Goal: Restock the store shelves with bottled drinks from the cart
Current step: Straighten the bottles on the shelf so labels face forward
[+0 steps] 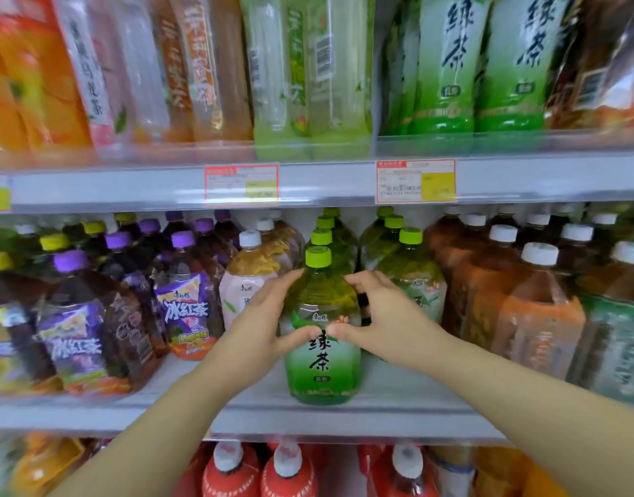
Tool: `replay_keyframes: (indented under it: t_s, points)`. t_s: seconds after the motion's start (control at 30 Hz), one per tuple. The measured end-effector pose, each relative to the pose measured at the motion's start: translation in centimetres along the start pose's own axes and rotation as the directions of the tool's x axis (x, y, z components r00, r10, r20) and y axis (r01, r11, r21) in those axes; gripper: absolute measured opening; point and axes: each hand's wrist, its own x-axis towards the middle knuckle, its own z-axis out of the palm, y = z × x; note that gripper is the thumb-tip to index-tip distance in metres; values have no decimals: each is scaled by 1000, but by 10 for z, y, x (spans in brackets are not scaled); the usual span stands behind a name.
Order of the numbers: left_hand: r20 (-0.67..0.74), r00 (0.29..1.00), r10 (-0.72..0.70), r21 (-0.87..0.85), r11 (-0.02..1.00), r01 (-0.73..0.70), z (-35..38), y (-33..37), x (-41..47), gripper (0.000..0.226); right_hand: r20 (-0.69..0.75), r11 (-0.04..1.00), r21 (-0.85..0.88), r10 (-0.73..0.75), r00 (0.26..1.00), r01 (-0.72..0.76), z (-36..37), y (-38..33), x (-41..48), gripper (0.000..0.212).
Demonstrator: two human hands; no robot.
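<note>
A large green tea bottle (322,367) with a lime cap stands upright near the front of the middle shelf (308,417). My left hand (261,324) grips its left side, fingers up by the shoulder and thumb across the label. My right hand (383,317) grips its right side the same way, and the two thumbs nearly meet on the label. Behind it runs a row of matching green-capped bottles (322,238). The cart is out of view.
A white-capped pale tea bottle (245,278) stands just left, with purple-capped iced tea bottles (186,299) beyond it. Another green tea row (412,270) and brown tea bottles (534,310) crowd the right. Price tags (415,181) hang on the upper shelf edge. Red bottles (287,468) sit below.
</note>
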Motion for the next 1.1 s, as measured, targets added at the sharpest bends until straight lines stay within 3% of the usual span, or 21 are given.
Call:
replay_keyframes:
  t_s: [0.13, 0.23, 0.47, 0.8, 1.0, 1.07, 1.1]
  points:
    - [11, 999, -46, -39, 998, 46, -7, -2, -5, 80, 91, 996, 85, 30, 995, -37, -14, -4, 10, 63]
    - [47, 995, -87, -123, 988, 92, -7, -1, -7, 76, 32, 986, 137, 94, 995, -97, -34, 3, 30, 46]
    - [146, 977, -154, -310, 931, 193, -7, 1, 0, 74, 236, 990, -118, -41, 971, 71, -33, -3, 70, 81]
    - [187, 967, -172, -408, 882, 236, -1, -2, 11, 75, 315, 989, -94, -82, 946, 117, -39, 9, 82, 79]
    - [188, 966, -176, -409, 880, 240, 0, 5, 11, 78, 290, 980, -144, -88, 953, 134, -36, 11, 78, 81]
    - [212, 962, -172, -424, 871, 249, -3, 7, 5, 82, 159, 990, -100, -84, 984, 101, -32, 9, 68, 75]
    - [214, 962, -169, -458, 853, 251, -6, 8, 2, 82, 58, 998, 5, -69, 996, 69, -30, 8, 61, 69]
